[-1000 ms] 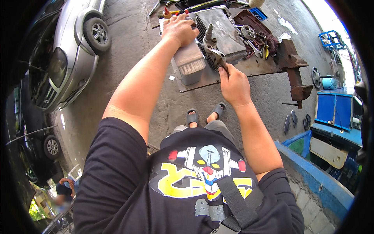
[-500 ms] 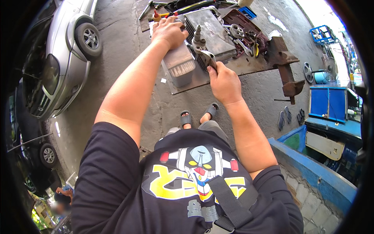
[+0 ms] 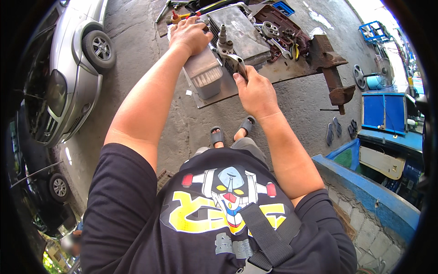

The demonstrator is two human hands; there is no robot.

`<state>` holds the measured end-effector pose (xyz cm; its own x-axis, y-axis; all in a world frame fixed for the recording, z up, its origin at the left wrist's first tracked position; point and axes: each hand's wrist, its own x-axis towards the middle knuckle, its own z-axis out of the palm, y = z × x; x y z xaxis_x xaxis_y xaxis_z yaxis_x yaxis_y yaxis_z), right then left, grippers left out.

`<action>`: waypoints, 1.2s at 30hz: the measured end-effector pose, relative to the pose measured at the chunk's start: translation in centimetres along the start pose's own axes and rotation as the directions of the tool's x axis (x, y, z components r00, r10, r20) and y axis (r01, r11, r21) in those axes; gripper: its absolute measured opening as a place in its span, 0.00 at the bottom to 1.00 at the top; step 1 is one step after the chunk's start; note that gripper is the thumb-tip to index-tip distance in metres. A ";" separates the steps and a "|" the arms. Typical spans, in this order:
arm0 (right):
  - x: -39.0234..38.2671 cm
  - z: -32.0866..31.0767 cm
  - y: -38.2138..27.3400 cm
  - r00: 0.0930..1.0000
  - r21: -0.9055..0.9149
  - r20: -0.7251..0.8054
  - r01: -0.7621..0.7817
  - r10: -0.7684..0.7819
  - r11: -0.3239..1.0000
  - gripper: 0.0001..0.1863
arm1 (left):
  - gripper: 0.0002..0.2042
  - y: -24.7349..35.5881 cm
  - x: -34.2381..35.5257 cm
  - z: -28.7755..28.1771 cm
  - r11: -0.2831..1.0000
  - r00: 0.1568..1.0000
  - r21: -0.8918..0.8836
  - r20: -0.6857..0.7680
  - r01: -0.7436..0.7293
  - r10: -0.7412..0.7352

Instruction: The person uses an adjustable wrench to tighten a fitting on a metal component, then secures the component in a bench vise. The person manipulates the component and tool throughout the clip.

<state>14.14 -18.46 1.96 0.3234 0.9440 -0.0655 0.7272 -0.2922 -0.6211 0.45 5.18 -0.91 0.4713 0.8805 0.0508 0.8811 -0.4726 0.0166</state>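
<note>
While the right hand (image 3: pixel 258 91) grips a metal part (image 3: pixel 226 48), the left hand (image 3: pixel 189 35) is tough to read

Where the right fist wraps around the part's near end, thumb and fingers cover it, so I can't make out the shape in there. What shows is dull grey metal: a stepped stub pointing up, a chunkier bit with holes below, then a flat, shinier arm running into the fist. It's over the near side of the workbench (image 3: pixel 283 74), just right of a boxy grey block (image 3: pixel 205 71) with a ribbed end. Can't tell if it touches anything underneath. The left hand is palm down around the block's far end, fingers bent; what's under them is hidden, so no clue if it's actually holding something. Past the part there's a flat grey panel (image 3: pixel 242 32), then a brown tool case (image 3: pixel 273 18) with a jumble too crowded to sort out, one wrench (image 3: pixel 284 49) aside. Rusty vise-like thing (image 3: pixel 332 77) at the right corner. Silver car (image 3: pixel 73 91) off left, cut off up top.
</note>
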 end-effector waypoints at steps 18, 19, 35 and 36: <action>0.5 1.9 0.9 0.994 0.120 -0.084 0.077 -0.068 0.990 0.15 | 0.31 0.2 -0.4 -0.7 0.999 1.000 -0.036 0.012 -0.024 0.024; 0.5 1.8 0.9 0.993 0.109 -0.087 0.084 -0.074 0.991 0.15 | 0.31 0.2 -0.4 -0.7 0.999 1.000 -0.037 0.006 -0.028 0.028; 3.0 3.3 1.7 0.891 0.561 0.384 -0.434 0.243 0.705 0.18 | 0.32 0.4 -0.2 -0.7 1.000 1.000 -0.027 0.026 -0.004 0.005; 3.0 3.8 1.4 0.929 0.600 0.294 -0.363 0.225 0.713 0.17 | 0.32 0.4 -0.2 -0.8 1.000 1.000 -0.027 0.030 -0.001 0.002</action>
<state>13.86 -15.48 -2.06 0.2859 0.8562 -0.4303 0.0376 -0.4587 -0.8878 0.67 4.77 -0.14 0.4742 0.8801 0.0209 0.8791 -0.4747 0.0433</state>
